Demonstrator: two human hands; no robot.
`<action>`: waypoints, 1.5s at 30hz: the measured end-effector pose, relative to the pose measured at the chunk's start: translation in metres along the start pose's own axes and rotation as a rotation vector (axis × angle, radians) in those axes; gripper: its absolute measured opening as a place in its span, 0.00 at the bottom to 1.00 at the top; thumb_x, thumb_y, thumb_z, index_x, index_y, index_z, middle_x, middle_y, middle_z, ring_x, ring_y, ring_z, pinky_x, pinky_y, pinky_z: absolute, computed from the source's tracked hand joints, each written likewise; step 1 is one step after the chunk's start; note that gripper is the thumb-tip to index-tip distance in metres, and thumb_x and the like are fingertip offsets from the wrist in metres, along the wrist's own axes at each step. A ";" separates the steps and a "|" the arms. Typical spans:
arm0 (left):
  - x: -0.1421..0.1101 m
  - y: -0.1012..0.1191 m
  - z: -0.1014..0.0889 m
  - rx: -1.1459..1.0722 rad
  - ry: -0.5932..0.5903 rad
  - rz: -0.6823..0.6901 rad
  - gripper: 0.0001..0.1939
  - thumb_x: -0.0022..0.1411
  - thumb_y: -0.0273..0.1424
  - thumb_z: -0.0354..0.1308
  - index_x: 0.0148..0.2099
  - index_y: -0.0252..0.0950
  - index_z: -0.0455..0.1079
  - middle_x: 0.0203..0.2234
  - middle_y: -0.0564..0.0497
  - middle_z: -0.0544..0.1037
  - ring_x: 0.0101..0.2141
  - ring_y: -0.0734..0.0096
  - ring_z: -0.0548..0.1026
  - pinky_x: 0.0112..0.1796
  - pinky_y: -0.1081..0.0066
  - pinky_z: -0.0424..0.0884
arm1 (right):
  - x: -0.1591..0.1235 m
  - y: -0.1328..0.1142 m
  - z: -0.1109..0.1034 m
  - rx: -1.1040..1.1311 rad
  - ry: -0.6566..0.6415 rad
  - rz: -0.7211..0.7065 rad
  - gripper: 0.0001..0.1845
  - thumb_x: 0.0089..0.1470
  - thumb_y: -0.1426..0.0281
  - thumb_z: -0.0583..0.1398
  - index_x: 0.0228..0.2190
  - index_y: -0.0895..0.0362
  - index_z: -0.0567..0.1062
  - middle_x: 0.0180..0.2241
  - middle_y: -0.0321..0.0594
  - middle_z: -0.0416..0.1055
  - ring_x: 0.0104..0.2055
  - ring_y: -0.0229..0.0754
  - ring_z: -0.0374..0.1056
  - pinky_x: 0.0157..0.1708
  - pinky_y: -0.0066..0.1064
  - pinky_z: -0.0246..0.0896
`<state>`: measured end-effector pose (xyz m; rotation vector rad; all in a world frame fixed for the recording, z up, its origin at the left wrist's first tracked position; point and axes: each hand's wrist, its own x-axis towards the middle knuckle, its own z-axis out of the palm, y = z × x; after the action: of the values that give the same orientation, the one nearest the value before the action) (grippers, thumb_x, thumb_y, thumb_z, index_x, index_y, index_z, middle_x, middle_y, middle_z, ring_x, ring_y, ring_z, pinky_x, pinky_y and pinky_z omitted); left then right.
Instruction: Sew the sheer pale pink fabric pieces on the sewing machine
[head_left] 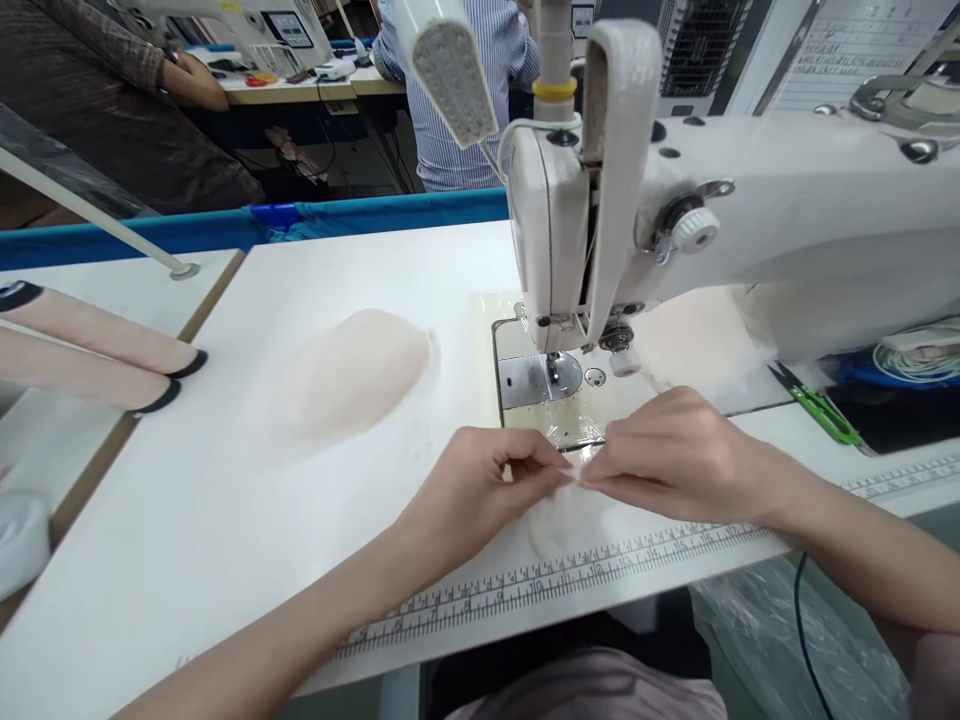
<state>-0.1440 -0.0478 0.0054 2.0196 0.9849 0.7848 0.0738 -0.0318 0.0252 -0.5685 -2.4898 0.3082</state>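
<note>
Tight work: left hand [480, 485] and right hand [675, 455] had fingertips clamped on pale material [574, 473] near the tabletop's [225, 500] front edge; uneven tugging could have stretched it!

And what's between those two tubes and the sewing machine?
A beige piece, probably cloth, lying flat on the white table; the head view shows it.

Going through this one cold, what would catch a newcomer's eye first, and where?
Probably the big white sewing machine filling the upper right. Next, just in front of its needle plate, the left hand and right hand meet, pinching a thin pale piece. The green-handled scissors stand out at the right.
</note>
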 end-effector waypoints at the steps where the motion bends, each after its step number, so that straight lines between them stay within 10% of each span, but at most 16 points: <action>1: 0.000 0.003 0.000 -0.102 -0.115 -0.074 0.05 0.61 0.25 0.61 0.33 0.38 0.76 0.18 0.58 0.77 0.16 0.81 0.70 0.16 0.81 0.65 | 0.001 -0.001 -0.005 0.169 -0.096 0.127 0.09 0.58 0.72 0.60 0.27 0.56 0.76 0.20 0.30 0.70 0.19 0.30 0.60 0.18 0.25 0.54; 3: 0.000 0.004 0.002 -0.162 -0.219 -0.156 0.05 0.61 0.26 0.60 0.33 0.39 0.76 0.18 0.59 0.77 0.16 0.80 0.69 0.16 0.80 0.64 | 0.004 -0.001 -0.012 0.364 -0.242 0.344 0.05 0.56 0.71 0.62 0.28 0.55 0.78 0.18 0.28 0.68 0.18 0.29 0.60 0.18 0.24 0.52; 7: 0.002 -0.013 0.013 0.288 0.029 -0.059 0.06 0.60 0.25 0.59 0.31 0.39 0.74 0.23 0.57 0.78 0.21 0.75 0.72 0.21 0.75 0.64 | 0.007 0.014 0.003 0.258 -0.235 0.506 0.05 0.56 0.72 0.62 0.30 0.54 0.79 0.20 0.28 0.70 0.21 0.30 0.62 0.21 0.25 0.52; 20: 0.004 -0.030 0.019 0.978 0.197 0.503 0.09 0.63 0.24 0.57 0.46 0.36 0.73 0.44 0.51 0.80 0.41 0.61 0.75 0.38 0.60 0.62 | 0.003 0.043 0.045 -0.449 -0.125 0.389 0.13 0.63 0.69 0.53 0.33 0.54 0.77 0.31 0.36 0.77 0.23 0.35 0.65 0.19 0.31 0.40; 25: 0.004 -0.029 0.019 0.937 0.145 0.410 0.11 0.66 0.27 0.55 0.50 0.38 0.72 0.47 0.49 0.79 0.45 0.60 0.76 0.38 0.60 0.62 | -0.003 0.034 0.042 -0.629 -0.034 0.198 0.15 0.59 0.79 0.52 0.36 0.55 0.78 0.39 0.34 0.78 0.23 0.32 0.63 0.19 0.32 0.45; 33: 0.008 -0.031 0.019 0.874 0.129 0.303 0.14 0.66 0.25 0.53 0.52 0.37 0.71 0.51 0.47 0.76 0.49 0.54 0.74 0.39 0.57 0.63 | 0.000 0.032 0.048 -0.681 -0.139 0.350 0.17 0.65 0.64 0.52 0.38 0.59 0.78 0.40 0.47 0.76 0.44 0.48 0.67 0.26 0.36 0.50; 45: 0.008 -0.031 0.022 1.024 0.126 0.269 0.15 0.68 0.28 0.51 0.55 0.35 0.68 0.51 0.46 0.76 0.53 0.57 0.71 0.42 0.57 0.61 | -0.003 0.041 0.048 -0.732 -0.123 0.355 0.16 0.65 0.67 0.52 0.44 0.59 0.77 0.40 0.47 0.74 0.42 0.49 0.65 0.36 0.39 0.54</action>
<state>-0.1350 -0.0354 -0.0305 3.0485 1.3752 0.5860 0.0622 -0.0013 -0.0290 -1.3186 -2.5694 -0.4833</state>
